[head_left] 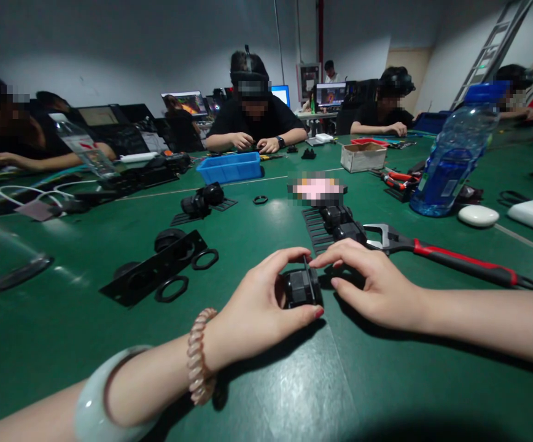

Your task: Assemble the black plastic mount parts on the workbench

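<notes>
My left hand grips a black plastic fitting with a faceted body and a thin flat plate at its right side. Its thumb and fingers wrap the fitting from both sides, just above the table. My right hand is at the fitting's right, index fingertip at the plate's upper edge, thumb apart and nothing gripped. Beyond it lie more black fittings beside a slotted black strip. To the left, a flat black plate carries round fittings, with black ring nuts beside it.
An adjustable wrench with a red-black handle lies right of my hands. Behind it stand a blue-capped bottle and a white case. A blue bin and a small box are farther back. Co-workers sit around the green table.
</notes>
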Tool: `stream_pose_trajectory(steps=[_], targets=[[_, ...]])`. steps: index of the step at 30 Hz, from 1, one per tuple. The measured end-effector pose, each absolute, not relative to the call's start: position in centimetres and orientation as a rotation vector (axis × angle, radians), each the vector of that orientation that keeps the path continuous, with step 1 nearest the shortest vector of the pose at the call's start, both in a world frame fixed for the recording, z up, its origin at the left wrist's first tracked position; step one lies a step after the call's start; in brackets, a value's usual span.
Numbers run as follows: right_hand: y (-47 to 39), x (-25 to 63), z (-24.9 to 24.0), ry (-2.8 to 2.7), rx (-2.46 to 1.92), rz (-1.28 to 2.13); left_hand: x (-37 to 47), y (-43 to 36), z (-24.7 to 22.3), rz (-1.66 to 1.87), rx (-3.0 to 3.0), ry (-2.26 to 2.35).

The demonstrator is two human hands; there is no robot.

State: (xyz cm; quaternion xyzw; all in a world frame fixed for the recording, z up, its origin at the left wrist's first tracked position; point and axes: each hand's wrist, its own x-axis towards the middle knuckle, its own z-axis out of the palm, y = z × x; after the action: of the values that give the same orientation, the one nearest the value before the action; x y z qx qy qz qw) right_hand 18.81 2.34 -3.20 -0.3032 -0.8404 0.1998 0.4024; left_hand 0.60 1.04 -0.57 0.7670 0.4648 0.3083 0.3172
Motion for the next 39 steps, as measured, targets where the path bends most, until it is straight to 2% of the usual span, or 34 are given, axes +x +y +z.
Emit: stream_pose_trajectory(steps=[22,39], targets=[[1.78,18.93,-2.94,-2.082,-0.609,0.449,0.62,1.06,-0.66,0.801,2.061,1.228],[1.97,18.93,-3.09,-2.101,-0.667,0.481,0.53,1.13,-0.67,0.776,2.079,1.223]])
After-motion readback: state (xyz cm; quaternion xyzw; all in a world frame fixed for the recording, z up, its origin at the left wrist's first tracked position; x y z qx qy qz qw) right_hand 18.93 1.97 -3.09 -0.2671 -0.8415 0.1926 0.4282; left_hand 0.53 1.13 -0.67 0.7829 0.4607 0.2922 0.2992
